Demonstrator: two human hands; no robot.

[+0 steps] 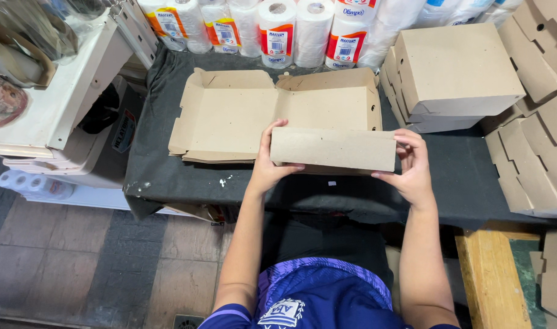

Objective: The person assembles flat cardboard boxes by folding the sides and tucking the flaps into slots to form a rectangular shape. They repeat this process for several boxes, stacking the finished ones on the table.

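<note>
The left hand point(267, 166) and right hand point(412, 170) are gripping the raised front flap point(333, 149) of the cardboard box point(242, 113) lying open on the dark surface point(169, 176). Uneven pressure is probably risking a crooked crease, or nudging the stack of folded boxes point(455, 73) alongside.

Quantity on hand: two hands, left hand point(267, 166) and right hand point(412, 170), both on one partly folded cardboard box point(333, 148). One short stack of flat box blanks point(224, 116) lies at the table point(169, 176) centre. Along the far edge stand at least seven paper rolls point(277, 33). Finished closed boxes point(455, 67) at the far right corner: at least three, stacked.
</note>
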